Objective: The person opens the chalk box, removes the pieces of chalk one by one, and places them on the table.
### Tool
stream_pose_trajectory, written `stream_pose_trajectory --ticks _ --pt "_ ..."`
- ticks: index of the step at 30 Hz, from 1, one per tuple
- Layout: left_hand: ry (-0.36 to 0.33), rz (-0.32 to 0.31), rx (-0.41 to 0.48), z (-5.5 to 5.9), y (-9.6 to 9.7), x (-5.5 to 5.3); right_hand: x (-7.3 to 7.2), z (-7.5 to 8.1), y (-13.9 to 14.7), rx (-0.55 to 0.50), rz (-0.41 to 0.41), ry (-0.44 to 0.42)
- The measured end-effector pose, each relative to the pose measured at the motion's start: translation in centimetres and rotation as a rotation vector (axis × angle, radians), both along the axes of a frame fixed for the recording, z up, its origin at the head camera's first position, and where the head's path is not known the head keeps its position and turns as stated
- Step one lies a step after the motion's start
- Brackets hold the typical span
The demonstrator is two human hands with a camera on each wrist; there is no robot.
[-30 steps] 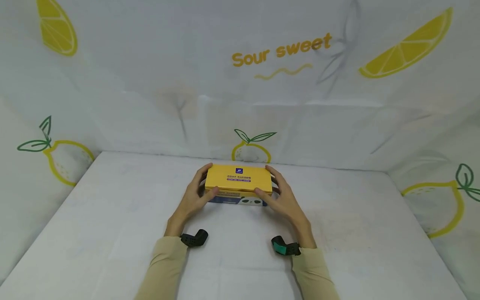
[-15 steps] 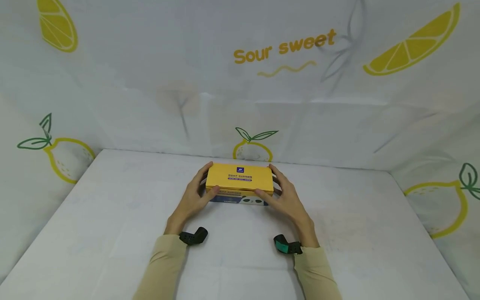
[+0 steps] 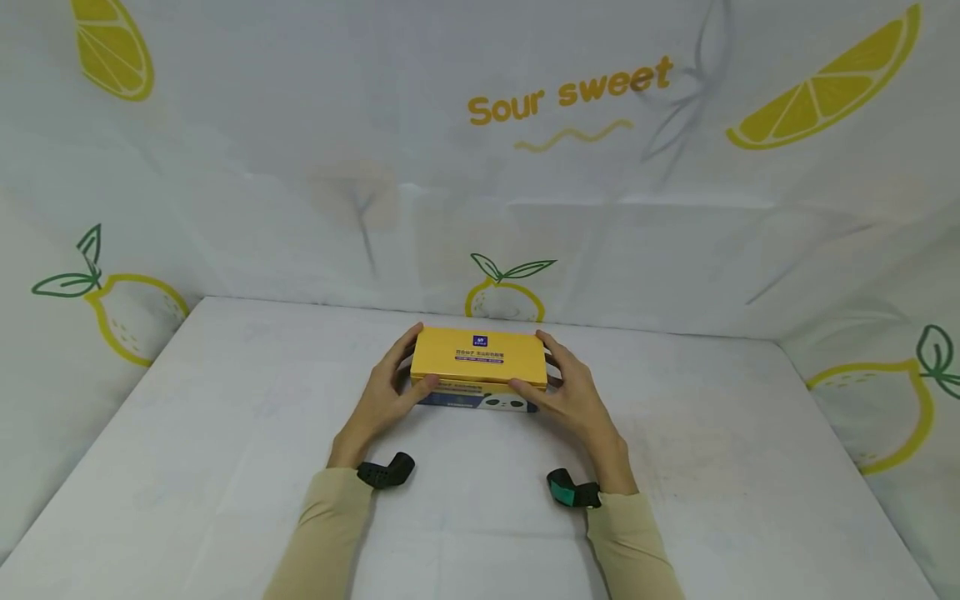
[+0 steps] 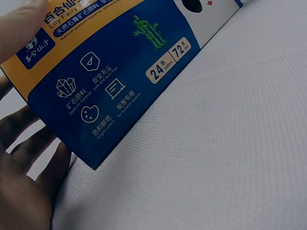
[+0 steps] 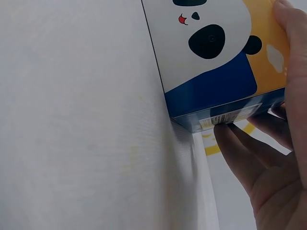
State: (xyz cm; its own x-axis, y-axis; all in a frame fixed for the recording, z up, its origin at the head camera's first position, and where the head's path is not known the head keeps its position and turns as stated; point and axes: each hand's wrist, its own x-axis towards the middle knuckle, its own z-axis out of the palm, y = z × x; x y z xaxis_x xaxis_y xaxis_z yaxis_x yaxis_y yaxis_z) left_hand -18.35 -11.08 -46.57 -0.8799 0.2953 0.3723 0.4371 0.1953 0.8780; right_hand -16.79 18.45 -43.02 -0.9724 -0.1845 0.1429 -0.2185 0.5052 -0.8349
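Note:
A yellow chalk box (image 3: 480,357) sits near the back of the white table, its long printed front turned toward me. The left hand (image 3: 382,400) grips its left end, thumb at the upper front edge and fingers along the side. Mirroring it, the right hand (image 3: 573,398) holds the right end. In the left wrist view the box front (image 4: 120,81) is blue and orange, marked 24 colors, 72 pcs. A panda print (image 5: 206,43) and a barcode label (image 5: 230,116) show in the right wrist view, with right fingertips at the label. The box's underside is hidden.
The white table (image 3: 480,500) ends at a cloth backdrop (image 3: 300,225) printed with lemons, close behind the box. More of this cloth hangs at both sides. Black wrist cameras (image 3: 387,472) are worn at both cuffs.
The head view has shifted slightly. Both hands keep the same hold on the chalk box, which stays in nearly the same place.

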Motion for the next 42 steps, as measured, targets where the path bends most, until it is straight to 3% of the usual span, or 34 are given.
stream_pose_trajectory --ticks 10,19,29,36,42 --pt "0.002 -0.010 0.027 0.0 -0.2 0.1 0.1 0.4 -0.2 0.032 -0.012 0.017" --pt "0.010 -0.021 0.028 -0.1 -0.2 0.1 0.1 0.8 -0.5 0.041 -0.051 -0.021" --pt "0.036 0.018 -0.024 0.1 0.0 0.1 0.3 0.8 -0.5 0.011 -0.051 -0.017" --pt "0.054 0.029 -0.053 0.0 0.6 0.4 0.6 0.1 -0.2 0.003 -0.049 0.078" --pt "0.212 0.062 -0.097 -0.3 0.8 0.6 0.7 -0.5 -0.1 -0.024 -0.005 0.241"
